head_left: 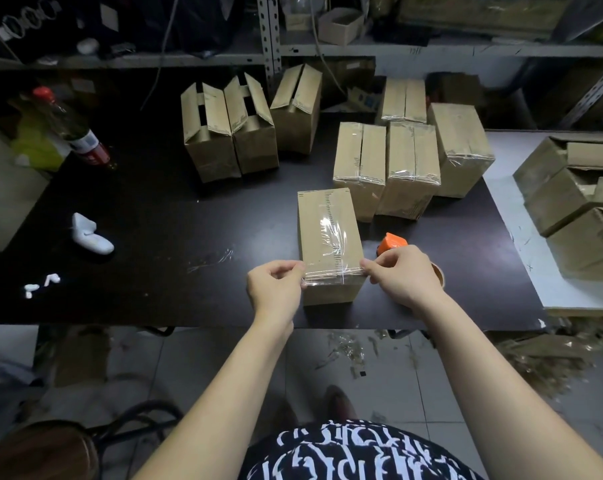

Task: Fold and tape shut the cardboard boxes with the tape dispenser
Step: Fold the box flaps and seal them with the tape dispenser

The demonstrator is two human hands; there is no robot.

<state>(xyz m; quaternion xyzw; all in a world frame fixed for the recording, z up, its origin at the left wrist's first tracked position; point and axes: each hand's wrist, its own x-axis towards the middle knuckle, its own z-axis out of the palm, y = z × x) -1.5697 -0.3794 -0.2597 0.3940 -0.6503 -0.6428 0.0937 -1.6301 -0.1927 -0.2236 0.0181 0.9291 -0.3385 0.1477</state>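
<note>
Head view. The orange tape dispenser lies on the dark worktop just right of the cardboard box. It is largely hidden behind the right hand, and its roll shows only as a brown edge. The clear tape strip across the box's near top edge is traceable mainly by glare. The box stands near the worktop's front edge, taped seam up, with its long axis running away from the person and its far end angled slightly left. The left hand and right hand each pinch one end of the strip at the near corners, fingers curled. Taped boxes stand beyond, with flap-open boxes farther left.
</note>
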